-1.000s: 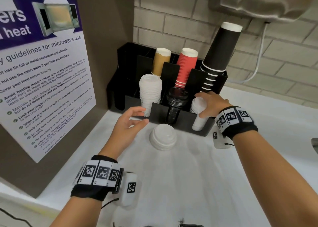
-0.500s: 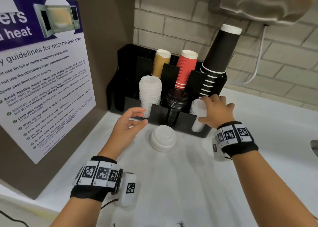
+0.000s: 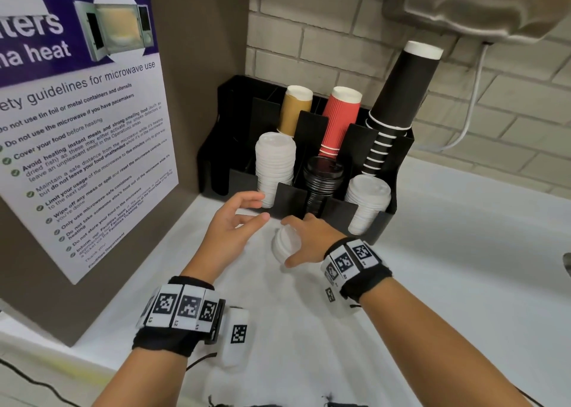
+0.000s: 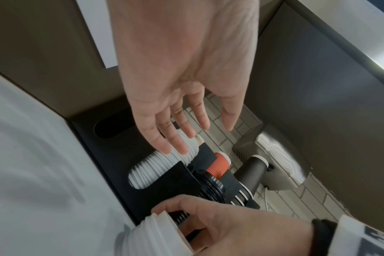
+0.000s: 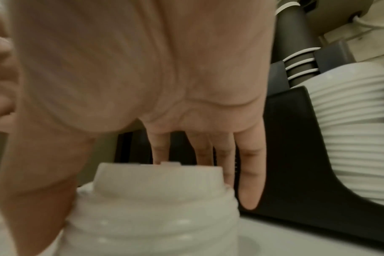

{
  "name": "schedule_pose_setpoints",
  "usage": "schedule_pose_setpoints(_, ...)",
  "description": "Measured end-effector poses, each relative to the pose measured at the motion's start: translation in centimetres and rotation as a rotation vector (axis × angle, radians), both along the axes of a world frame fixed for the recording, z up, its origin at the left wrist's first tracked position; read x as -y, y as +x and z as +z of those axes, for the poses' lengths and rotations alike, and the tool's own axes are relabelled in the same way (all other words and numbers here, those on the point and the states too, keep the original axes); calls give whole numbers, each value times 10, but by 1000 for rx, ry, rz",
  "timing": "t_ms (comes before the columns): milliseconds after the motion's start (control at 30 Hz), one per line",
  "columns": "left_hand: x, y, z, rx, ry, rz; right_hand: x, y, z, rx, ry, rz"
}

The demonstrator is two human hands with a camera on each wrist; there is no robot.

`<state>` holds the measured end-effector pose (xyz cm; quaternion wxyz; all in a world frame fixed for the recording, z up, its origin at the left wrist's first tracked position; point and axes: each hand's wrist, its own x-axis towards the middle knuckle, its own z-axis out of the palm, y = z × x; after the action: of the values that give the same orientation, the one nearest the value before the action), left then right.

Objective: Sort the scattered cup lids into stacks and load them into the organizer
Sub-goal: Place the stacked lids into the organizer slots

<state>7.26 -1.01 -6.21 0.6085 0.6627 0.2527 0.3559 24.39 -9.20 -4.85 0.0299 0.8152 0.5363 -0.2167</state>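
White lids under the right hand, just near of the black organizer.

White short stack of lids (image 3: 285,246) sits on the pale counter (image 3: 448,267), just near of the organizer (image 3: 375,209); the right hand (image 3: 309,241) arches over it, thumb on the near side and fingers on the far side, seemingly clasping it, though blur hides the contact. Left hand (image 3: 230,226) hovers to the left, fingers loosely spread and holding nothing. Front slots hold a tall white lid stack (image 3: 273,165), black lids (image 3: 321,181) and another white lid stack (image 3: 366,202); behind stand tan cups (image 3: 295,110), red cups (image 3: 338,119) and black cups (image 3: 398,97). A microwave poster (image 3: 83,128) hangs at left.
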Motion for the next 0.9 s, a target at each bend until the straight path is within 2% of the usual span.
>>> schedule_pose_setpoints(200, 2, -5, 3, -3, 0, 13, -4, 1, 2, -11, 37, -29)
schedule_pose_setpoints(300, 3, -6, 5, -16, -1, 10, 2, 7, 14, -62, 140, -70)
schedule_pose_setpoints(367, 5, -5, 7, -40, -4, -14, 9, 11, 24, -162, 285, -109)
schedule_pose_setpoints(467, 14, -1, 11, -88, -20, -138, 24, 5, 38, -416, 529, -140)
schedule_pose_setpoints(567, 26, 6, 15, -44, -58, -266, 39, -12, 45, -642, 625, -159)
schedule_pose_setpoints(767, 31, 9, 19, 22, -38, -360, 61, -20, 52, -786, 667, -145)
schedule_pose_setpoints(900, 35, 10, 22, 28, -19, -354, 69, -19, 54, -801, 707, -152)
